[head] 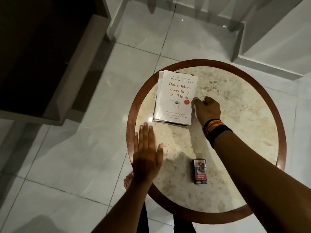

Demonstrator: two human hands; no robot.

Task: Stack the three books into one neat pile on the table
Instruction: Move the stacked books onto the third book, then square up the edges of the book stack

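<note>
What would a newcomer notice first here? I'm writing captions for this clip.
The white book titled "Don't Believe Everything You Think" tops a slightly uneven pile on the round table's far left. The right hand touches its right edge; the left hand hovers flat over the near-left rim. A cigarette pack lies nearer.
</note>
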